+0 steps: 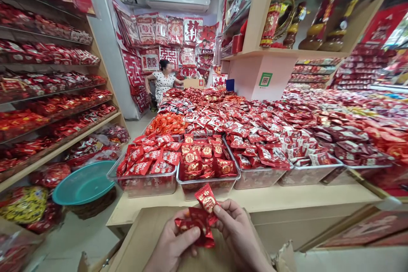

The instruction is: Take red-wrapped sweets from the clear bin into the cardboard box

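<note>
My left hand (pixel 178 238) is closed around a few red wrapped candies (pixel 199 223), thumb on top. Between the thumb and fingers of my right hand (pixel 236 223) is one red candy packet (pixel 206 199) with gold print, its upper end pointing up and left. The two hands are close together, above an open cardboard box (pixel 146 225). Just beyond them stands a clear plastic bin (pixel 208 185) heaped with red and gold packets that look like those I hold. To its left, another clear bin (pixel 145 185) holds red packets with white print.
More clear bins (pixel 261 176) of red packets line the pale counter (pixel 270 197). Stocked shelves (pixel 57 136) rise on the left, above a teal basin (pixel 84 182) on the floor. A person (pixel 163 80) is at the back. A display cabinet (pixel 299 53) overhangs the counter.
</note>
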Demonstrator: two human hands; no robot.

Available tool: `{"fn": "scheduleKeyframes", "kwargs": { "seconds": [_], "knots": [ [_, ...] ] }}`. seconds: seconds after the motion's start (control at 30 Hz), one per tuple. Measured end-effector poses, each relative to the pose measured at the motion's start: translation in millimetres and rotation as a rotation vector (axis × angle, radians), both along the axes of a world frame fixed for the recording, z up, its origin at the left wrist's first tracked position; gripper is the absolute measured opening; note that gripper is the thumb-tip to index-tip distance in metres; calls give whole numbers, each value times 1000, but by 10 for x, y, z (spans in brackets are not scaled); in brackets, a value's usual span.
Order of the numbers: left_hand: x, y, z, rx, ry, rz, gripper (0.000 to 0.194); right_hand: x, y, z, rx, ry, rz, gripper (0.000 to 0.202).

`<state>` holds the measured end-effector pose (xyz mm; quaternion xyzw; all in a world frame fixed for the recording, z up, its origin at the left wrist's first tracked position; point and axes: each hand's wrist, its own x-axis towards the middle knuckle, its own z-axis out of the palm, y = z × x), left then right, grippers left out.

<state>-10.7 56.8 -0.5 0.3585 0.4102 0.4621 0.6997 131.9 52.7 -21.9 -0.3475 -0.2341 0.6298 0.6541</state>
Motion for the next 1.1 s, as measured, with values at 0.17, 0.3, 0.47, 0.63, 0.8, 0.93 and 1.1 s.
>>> {"fn": "scheduleKeyframes", "kwargs": {
  "seconds": [0.17,0.3,0.47,0.63,0.8,0.93,1.1],
  "knots": [
    [32,-5,-46,79,114,-59,33,-20,-26,-45,29,-184,47,24],
    [25,-22,-57,116,132,-150,34,9,22,-19,71,-237,73,35],
    [-19,-37,-65,86,94,-157,25,91,81,93,62,-308,133,28],
    [-122,-12,-169,-60,-35,-81,23,215,137,143,27,-202,-56,24],
    [-113,-18,-171,-75,-46,-61,23,184,115,39,16,-148,-17,26],
    [-94,-30,-180,-77,-47,-34,22,158,52,-46,17,-310,40,27],
    [-113,-15,-230,-87,-75,-10,22,437,201,231,150,-532,-165,25]
  ]
}}
